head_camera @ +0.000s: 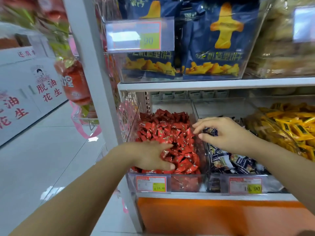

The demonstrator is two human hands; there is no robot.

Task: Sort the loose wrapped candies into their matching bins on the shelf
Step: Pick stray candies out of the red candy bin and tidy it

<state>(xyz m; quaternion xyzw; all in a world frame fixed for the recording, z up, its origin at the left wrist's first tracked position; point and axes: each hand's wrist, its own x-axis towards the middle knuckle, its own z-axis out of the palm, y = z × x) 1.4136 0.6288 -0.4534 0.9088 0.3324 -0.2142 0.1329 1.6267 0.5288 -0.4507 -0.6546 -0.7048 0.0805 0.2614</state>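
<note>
Through the head camera I saw my left hand down inside the red-candy bin, fingers curled around a clump of the red wrapped candies near the bin's front, thumb pressed against the clump from the near side. My right hand hung over that bin's right wall, its fingers bent and closed on one dark blue wrapped candy, the two foremost fingers spread apart beyond it. Just right of the red-candy bin lay the pile of dark blue candies in its own bin, and further right the yellow wrapped candies. A price tag was clipped to the red-candy bin's front. Above the bin, on the upper shelf, stood blue biscuit bags; below it ran an orange panel.
</note>
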